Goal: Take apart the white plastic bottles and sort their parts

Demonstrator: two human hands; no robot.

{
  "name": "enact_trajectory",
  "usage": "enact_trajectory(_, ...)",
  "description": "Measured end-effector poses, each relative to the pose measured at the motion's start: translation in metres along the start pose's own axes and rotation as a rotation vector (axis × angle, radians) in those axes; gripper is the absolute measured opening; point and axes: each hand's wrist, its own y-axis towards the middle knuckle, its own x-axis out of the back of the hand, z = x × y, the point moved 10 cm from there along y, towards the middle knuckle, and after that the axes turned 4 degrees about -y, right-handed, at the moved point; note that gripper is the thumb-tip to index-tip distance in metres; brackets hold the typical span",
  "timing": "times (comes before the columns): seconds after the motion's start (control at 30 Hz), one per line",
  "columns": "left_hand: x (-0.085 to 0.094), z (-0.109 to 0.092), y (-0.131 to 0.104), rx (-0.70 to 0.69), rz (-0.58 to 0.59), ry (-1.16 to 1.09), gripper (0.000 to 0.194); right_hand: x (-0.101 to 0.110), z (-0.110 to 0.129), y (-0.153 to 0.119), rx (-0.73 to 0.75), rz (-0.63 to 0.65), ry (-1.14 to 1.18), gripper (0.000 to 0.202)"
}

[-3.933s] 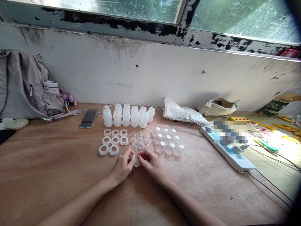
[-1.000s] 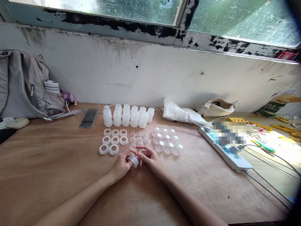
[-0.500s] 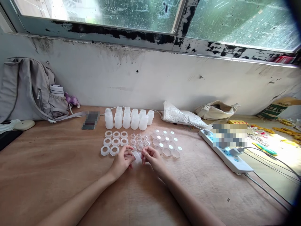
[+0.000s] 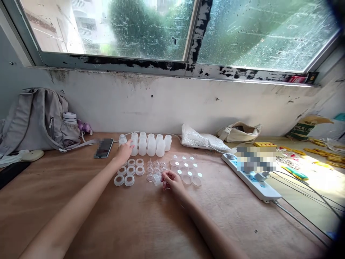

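My left hand (image 4: 125,151) reaches over the left end of a group of frosted white bottles (image 4: 151,145), its fingers against them; whether they grip one is hidden. Just behind it stands a bottle with a clear top (image 4: 122,138). My right hand (image 4: 171,181) is closed on the edge of a translucent screw ring (image 4: 156,180), held tilted above the table. Frosted rings (image 4: 129,180) lie in rows to the left. Small clear round pieces (image 4: 149,177) with raised centres lie in the middle. On the right are clear cups or discs (image 4: 196,181) and small white-centred discs (image 4: 199,175).
A phone (image 4: 104,148) and a grey backpack (image 4: 40,118) are at the left. White plastic packaging (image 4: 202,139) and a cream bag (image 4: 239,132) lie by the wall. A power strip (image 4: 258,183) with cables runs along the right, beside yellow pieces (image 4: 265,144).
My left hand has let go of the ring and moved forward and left to the bottles. My right hand keeps the ring near the same spot. The camera view has tilted up.
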Motion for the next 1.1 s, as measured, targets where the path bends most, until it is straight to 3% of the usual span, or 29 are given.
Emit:
enact_trajectory(0.1, 0.003, -0.004, 0.000, -0.014, -0.009, 0.045, 0.025, 0.003, 0.001, 0.002, 0.025, 0.001, 0.019, 0.030)
enact_trajectory(0.2, 0.017, -0.016, -0.014, -0.048, -0.053, 0.078, 0.025, 0.006, 0.002, 0.003, 0.042, -0.014, 0.029, 0.029)
enact_trajectory(0.33, 0.047, -0.041, -0.051, -0.161, -0.197, 0.113, 0.025, 0.009, 0.002, 0.004, 0.048, -0.022, 0.027, 0.028)
enact_trajectory(0.43, 0.053, -0.062, -0.089, -0.322, -0.243, 0.012, 0.021, 0.009, 0.002, 0.004, 0.054, -0.026, 0.033, 0.027)
enact_trajectory(0.53, 0.043, -0.068, -0.120, -0.400, -0.213, -0.146, 0.016, 0.008, 0.002, 0.003, 0.052, -0.023, 0.034, 0.028)
enact_trajectory(0.67, 0.019, -0.067, -0.142, -0.428, -0.120, -0.336, 0.010, 0.007, 0.003, 0.002, 0.037, -0.022, 0.042, 0.029)
enact_trajectory(0.77, 0.004, -0.065, -0.144, -0.397, -0.082, -0.484, 0.011, 0.007, 0.004, 0.001, 0.036, -0.022, 0.046, 0.029)
enact_trajectory(0.87, -0.013, -0.060, -0.139, -0.317, -0.052, -0.674, 0.033, 0.007, 0.004, 0.001, 0.025, -0.016, 0.051, 0.030)
enact_trajectory(0.97, -0.037, -0.057, -0.134, -0.192, 0.073, -0.822, 0.057, 0.005, 0.002, 0.001, 0.012, -0.003, 0.062, 0.028)
enact_trajectory(1.1, -0.052, -0.065, -0.136, -0.174, 0.236, -0.820, 0.049, 0.001, 0.000, 0.000, -0.009, 0.014, 0.080, 0.027)
